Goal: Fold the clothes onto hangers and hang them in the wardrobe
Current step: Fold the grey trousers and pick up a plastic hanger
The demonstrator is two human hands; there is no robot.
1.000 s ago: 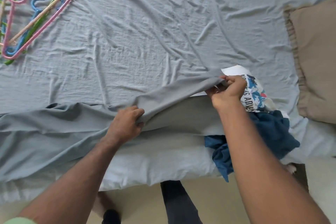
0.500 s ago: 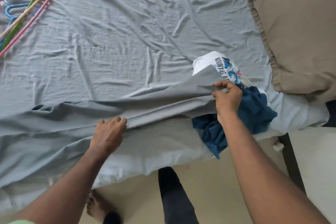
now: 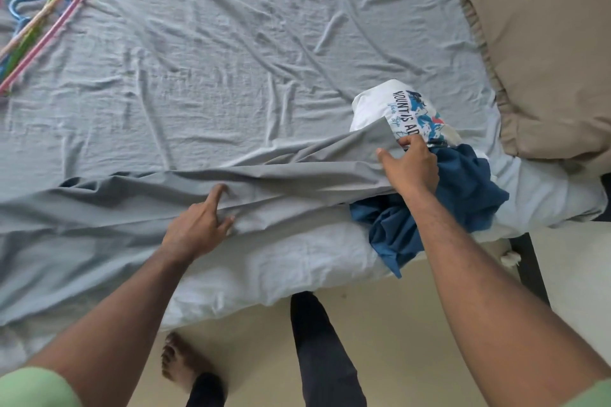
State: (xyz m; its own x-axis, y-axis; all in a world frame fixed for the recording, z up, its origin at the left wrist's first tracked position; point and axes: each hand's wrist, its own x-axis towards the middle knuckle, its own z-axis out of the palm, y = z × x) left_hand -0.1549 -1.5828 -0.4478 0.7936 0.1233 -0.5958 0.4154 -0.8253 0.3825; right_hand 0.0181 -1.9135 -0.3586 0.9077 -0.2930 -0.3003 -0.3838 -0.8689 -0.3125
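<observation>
A long grey garment (image 3: pixel 297 182) lies stretched along the near edge of the bed. My left hand (image 3: pixel 198 225) rests on its middle, index finger straight on a fold. My right hand (image 3: pixel 411 168) lies at the garment's right end, thumb and index finger spread apart; its other fingers are hidden. Under that end sit a white printed T-shirt (image 3: pixel 373 106) and a crumpled blue garment (image 3: pixel 469 188). Several coloured plastic hangers (image 3: pixel 49 20) lie in a pile at the bed's far left.
A wrinkled pale blue sheet (image 3: pixel 231 43) covers the bed. A tan pillow (image 3: pixel 545 43) lies at the right end. The dark bed frame (image 3: pixel 529 268) shows at the lower right. My feet stand on the cream floor (image 3: pixel 258 340) below the mattress edge.
Both hands have lowered the grey garment onto the bed and loosened their hold. The left fingers straightened, and the right thumb and index finger spread open.
</observation>
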